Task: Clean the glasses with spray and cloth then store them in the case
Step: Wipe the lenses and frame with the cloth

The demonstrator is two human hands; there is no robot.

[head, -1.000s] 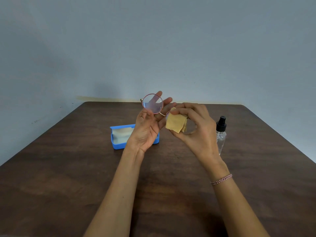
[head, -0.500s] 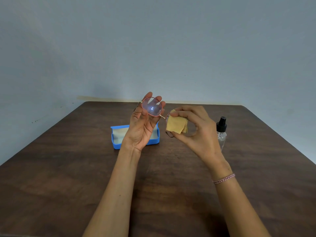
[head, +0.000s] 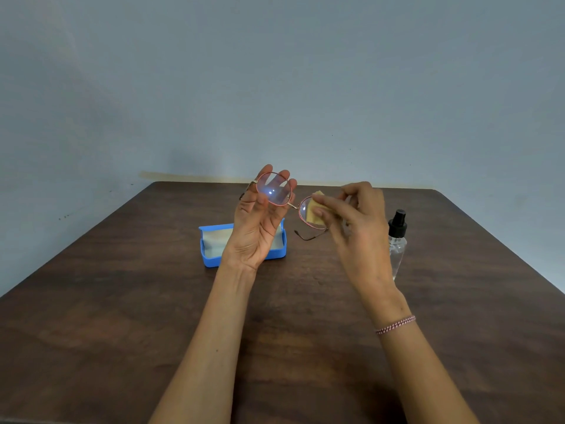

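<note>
The glasses (head: 275, 191) are up in the air above the surface (head: 122, 301), spanning the gap between the two hands. The left grip (head: 260, 228) holds the rim of one lens. Its fingers stand upright behind the glass and its thumb lies against the lower edge in front, so it is pinching the frame. The right grip (head: 357, 228) pinches a folded yellow cloth (head: 315, 214) onto the other lens, with the thumb on the near side; the fingers behind are blurred.

The frame's long axis runs left to right and slopes down toward the right grip, so the cloth-covered lens sits lower than the bare one. Both lenses face roughly toward the camera. One temple end curves out below the lower lens, and part of the other shows beside the left fingers.

The blue case (head: 211, 252) lies open on the surface behind the left grip, showing its pale lining. The spray bottle (head: 397, 240) stands upright just right of the right grip, partly hidden by it. A beaded bracelet (head: 396, 324) circles the right wrist.
</note>
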